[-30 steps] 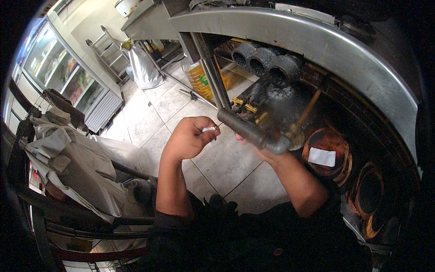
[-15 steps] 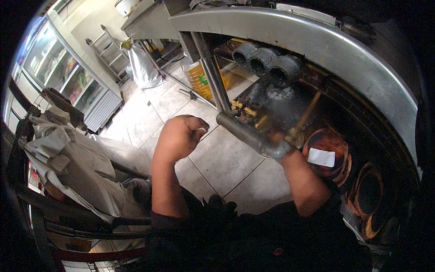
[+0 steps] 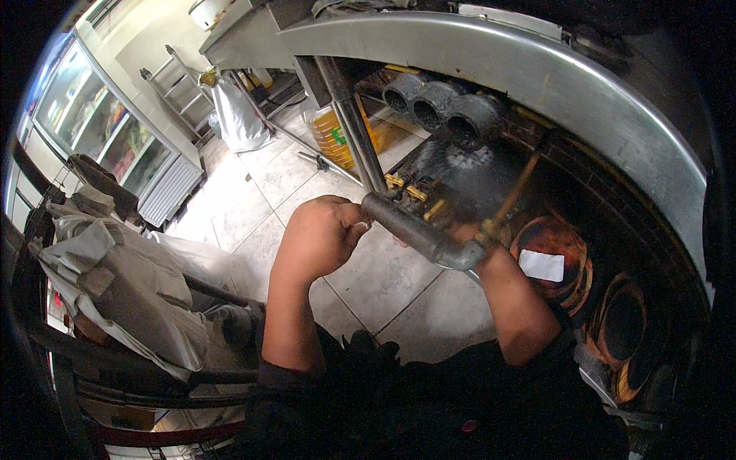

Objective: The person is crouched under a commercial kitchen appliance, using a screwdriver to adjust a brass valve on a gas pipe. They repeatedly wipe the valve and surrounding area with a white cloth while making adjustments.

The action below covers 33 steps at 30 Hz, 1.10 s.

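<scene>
Your left hand (image 3: 322, 234) has closed into a fist at the grey metal pipe's (image 3: 418, 230) end; your right hand (image 3: 465, 232), moved behind its elbow, hides its fingers.

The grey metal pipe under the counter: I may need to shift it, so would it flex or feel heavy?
The grey pipe looks thick-walled metal with an elbow, so probably rigid and heavy. It seems plumbed in beside brass fittings, so unlikely to move freely.
</scene>
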{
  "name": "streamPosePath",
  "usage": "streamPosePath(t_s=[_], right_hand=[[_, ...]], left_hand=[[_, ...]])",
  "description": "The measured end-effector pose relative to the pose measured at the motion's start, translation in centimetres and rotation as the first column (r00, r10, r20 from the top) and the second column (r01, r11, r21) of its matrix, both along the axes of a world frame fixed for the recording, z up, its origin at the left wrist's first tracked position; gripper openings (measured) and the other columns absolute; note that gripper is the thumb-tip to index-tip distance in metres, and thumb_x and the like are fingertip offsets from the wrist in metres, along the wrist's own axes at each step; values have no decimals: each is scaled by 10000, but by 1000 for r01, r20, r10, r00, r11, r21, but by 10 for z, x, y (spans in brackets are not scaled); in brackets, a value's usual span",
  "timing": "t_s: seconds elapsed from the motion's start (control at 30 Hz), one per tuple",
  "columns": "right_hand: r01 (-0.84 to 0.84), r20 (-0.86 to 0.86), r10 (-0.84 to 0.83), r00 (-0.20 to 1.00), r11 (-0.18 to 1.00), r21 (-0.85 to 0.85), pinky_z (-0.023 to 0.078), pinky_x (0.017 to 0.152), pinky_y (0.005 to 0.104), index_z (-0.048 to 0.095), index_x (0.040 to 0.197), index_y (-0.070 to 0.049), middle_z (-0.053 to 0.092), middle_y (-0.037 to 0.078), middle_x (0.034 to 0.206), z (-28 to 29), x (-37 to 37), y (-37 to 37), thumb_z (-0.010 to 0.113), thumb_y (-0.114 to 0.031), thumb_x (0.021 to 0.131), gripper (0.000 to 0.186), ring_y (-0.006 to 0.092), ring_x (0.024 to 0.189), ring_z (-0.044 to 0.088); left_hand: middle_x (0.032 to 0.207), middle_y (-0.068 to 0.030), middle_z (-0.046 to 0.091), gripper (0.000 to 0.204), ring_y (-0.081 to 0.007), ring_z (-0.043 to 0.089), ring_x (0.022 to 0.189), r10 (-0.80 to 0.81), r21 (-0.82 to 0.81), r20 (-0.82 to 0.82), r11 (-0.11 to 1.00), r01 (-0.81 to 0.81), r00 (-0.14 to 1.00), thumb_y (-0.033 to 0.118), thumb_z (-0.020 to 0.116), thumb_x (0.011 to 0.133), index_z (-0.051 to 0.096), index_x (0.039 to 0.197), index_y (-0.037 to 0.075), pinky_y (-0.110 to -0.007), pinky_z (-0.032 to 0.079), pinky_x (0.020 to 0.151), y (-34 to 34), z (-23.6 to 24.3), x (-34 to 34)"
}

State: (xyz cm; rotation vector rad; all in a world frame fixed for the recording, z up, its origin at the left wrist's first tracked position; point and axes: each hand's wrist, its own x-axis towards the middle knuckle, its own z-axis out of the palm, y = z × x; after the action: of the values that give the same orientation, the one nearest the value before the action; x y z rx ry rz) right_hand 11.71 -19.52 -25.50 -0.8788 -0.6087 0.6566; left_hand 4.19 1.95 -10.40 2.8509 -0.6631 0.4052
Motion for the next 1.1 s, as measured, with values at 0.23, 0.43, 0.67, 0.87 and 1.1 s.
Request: streamPosePath(t_s=[0.23, 0.43, 0.67, 0.87, 1.1], right_hand=[[414, 896, -35, 443, 894, -170, 348, 976, 339, 464, 1230, -86, 491, 56, 1222, 4, 2, -10, 490, -236, 886, 376, 183, 1121, 452], [721, 987, 154, -53, 689, -69, 305, 1015, 388, 452, 1228, -82, 492, 76, 1222, -23, 19, 8, 463, -204, 853, 395, 232, 1180, 409], [839, 981, 103, 166, 508, -196, 412, 876, 323, 496, 1124, -53, 557, 64, 1071, -17, 27, -5, 506, -158, 872, 273, 179, 1013, 517], [786, 653, -459, 602, 482, -386, 488, 682, 344, 569, 932, -80, 619, 82, 901, 62, 36, -65, 490, -207, 888, 156, 208, 740, 604], [396, -162, -361, 918, 843, 364, 486, 819, 452, 534, 1029, -3, 609, 181, 981, 101, 11, -80, 510, -160, 881, 217, 320, 916, 603]], left_hand=[[786, -149, 617, 151, -284, 599, 702, 287, -96, -70, 951, -293, 955, 156, 576, 813, 620, 905, 45, -332, 461, 649, 22, 1, 6], [805, -52, 609, 265, -124, 585, 668, -186, -792, -406, 560, -243, 895, 212, 469, 920, 572, 1037, -2, -233, 434, 586, 6, 2, 0], [843, -25, 598, 272, -99, 538, 584, -186, -889, -377, 349, -298, 907, 219, 539, 880, 574, 1052, 11, -198, 432, 539, -10, 1, 0], [855, -20, 602, 247, -83, 543, 597, -189, -913, -319, 325, -247, 929, 202, 546, 880, 578, 1039, 16, -180, 420, 530, -12, 6, -3], [840, -32, 574, 291, -82, 499, 653, -170, -913, -298, 338, -229, 939, 240, 554, 865, 553, 1034, 3, -190, 404, 535, -13, -1, 4]])
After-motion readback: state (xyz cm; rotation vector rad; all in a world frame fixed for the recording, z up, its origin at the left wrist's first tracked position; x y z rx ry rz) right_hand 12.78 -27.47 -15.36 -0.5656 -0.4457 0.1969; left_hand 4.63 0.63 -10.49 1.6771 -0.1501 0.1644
